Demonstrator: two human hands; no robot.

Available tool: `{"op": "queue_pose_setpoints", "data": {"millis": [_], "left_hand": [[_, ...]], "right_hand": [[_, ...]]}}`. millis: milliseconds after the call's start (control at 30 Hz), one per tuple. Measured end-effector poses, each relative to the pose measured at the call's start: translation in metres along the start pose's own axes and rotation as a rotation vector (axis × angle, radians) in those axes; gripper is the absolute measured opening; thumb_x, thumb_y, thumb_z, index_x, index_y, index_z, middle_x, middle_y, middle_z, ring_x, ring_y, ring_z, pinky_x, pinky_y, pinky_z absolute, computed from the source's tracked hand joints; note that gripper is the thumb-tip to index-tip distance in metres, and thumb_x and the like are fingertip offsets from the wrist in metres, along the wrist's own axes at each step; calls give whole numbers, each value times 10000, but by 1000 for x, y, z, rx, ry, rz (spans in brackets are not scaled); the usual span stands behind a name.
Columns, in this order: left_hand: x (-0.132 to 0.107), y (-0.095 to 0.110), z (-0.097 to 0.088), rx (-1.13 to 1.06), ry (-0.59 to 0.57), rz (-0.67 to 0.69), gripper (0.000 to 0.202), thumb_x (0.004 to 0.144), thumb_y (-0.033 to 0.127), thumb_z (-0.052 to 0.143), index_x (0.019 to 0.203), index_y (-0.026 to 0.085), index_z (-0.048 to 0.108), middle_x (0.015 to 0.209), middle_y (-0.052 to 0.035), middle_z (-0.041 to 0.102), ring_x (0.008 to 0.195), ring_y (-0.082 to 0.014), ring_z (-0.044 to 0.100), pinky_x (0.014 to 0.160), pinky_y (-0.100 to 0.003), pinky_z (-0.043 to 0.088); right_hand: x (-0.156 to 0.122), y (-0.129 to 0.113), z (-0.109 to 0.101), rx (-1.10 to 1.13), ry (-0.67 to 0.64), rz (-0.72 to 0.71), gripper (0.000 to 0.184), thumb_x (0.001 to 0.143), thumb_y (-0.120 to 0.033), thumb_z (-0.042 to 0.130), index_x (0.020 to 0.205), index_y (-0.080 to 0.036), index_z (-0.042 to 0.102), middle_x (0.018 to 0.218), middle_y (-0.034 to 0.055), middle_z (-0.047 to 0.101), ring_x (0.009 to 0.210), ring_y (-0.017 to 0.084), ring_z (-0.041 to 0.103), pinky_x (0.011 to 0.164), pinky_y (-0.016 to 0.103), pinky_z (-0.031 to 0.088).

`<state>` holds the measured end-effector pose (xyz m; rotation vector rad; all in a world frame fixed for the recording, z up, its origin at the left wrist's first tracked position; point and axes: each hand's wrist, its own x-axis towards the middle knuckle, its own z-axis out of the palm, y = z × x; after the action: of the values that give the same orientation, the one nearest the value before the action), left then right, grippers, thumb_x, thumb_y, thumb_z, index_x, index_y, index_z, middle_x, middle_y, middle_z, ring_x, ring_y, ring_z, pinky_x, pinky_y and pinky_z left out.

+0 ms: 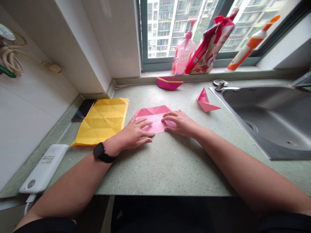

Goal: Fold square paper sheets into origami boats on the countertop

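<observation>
A creased sheet of pink paper (156, 118) lies on the counter, its far corners folded in. My left hand (137, 132) rests on its left side with the fingers spread, the thumb on the counter close to the near edge. Over the right side lies my right hand (178, 123), fingers stretched out and slightly bent on the paper. Parts of the sheet are hidden under both hands. Beyond it sit a magenta paper boat with a yellow rim (169, 84) and a pink folded paper boat (206, 103).
Creased yellow paper sheets (103, 118) lie at left, partly over a dark phone (84, 110). A white power bank (45, 168) with a cable is nearer. A steel sink (269, 119) is at right. A pink pump bottle (183, 53), red bag (210, 48) and orange-white bottle (249, 47) line the sill.
</observation>
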<state>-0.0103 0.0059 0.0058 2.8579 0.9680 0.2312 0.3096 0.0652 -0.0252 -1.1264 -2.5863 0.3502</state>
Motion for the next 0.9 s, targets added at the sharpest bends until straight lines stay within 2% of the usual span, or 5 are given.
{"op": "queue_pose_setpoints", "data": {"millis": [233, 400, 667, 833, 900], "left_hand": [[-8, 4, -19, 28, -65, -15, 247, 1102, 435, 726, 1261, 301, 861, 1645, -120, 624, 1604, -381, 493, 1395, -749, 149], [-15, 4, -32, 25, -98, -42, 123, 1045, 382, 809, 1108, 307, 883, 1550, -84, 690, 1537, -350, 553, 1386, -738, 181], [-24, -2, -37, 16, -126, -105, 89, 997, 391, 868, 1000, 309, 900, 1515, -93, 724, 1444, -366, 628, 1326, -786, 253], [-21, -6, -37, 69, -2, -46, 311, 1063, 378, 772, 798, 226, 833, 1289, -89, 810, 1226, -311, 709, 1274, -675, 400], [-16, -2, -33, 73, 90, -1, 347, 1118, 360, 673, 839, 213, 817, 1199, -89, 813, 1139, -278, 717, 1229, -590, 476]], "right_hand": [[0, -2, 0, -6, 6, 19, 345, 1003, -523, 795, 1309, -365, 805, 1503, 72, 737, 1414, 394, 634, 1259, 723, 411], [0, -4, -2, 7, -22, 50, 354, 1005, -524, 795, 1324, -371, 808, 1515, 73, 727, 1441, 411, 615, 1298, 759, 327], [1, -7, -4, 3, -43, 52, 349, 1016, -482, 790, 1336, -343, 795, 1522, 93, 725, 1465, 400, 610, 1300, 781, 297], [0, -7, -4, -20, -26, 45, 351, 1006, -469, 804, 1330, -336, 801, 1525, 101, 726, 1433, 410, 623, 1267, 769, 352], [0, -6, -3, -26, -16, 40, 343, 1002, -467, 808, 1320, -339, 806, 1519, 102, 729, 1413, 411, 632, 1253, 766, 368]]}}
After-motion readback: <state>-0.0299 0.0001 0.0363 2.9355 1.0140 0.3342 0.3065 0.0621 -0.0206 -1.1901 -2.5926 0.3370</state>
